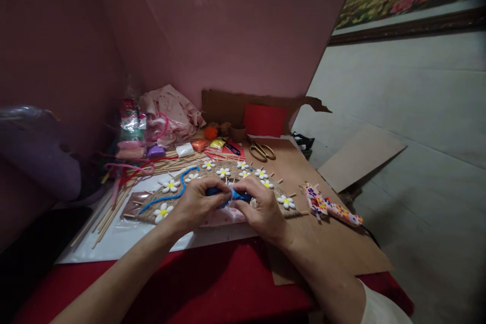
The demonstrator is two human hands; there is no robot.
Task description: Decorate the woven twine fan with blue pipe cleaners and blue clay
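Between my two hands is a small packet of blue modelling clay (236, 195), its clear plastic wrap bunched in the middle. My left hand (195, 205) pinches its left side with thumb and fingers. On its right side my right hand (264, 207) is closed too. Beneath them lies a fan-shaped twine-wrapped piece (154, 197) with stick ends poking out at its edge. Several white daisies with yellow centres, such as this flower (286, 202), sit on it. A wavy blue clay strand (181, 191) runs across its left part. My hands hide its middle.
Gold-handled scissors (261, 152) lie behind on a brown board (334, 238). Thin wooden sticks (110, 212) and clay packets, including an orange packet (199, 145), are at the left and back. A flower-patterned glue gun (330, 206) rests right. Red cloth (212, 278) covers the table.
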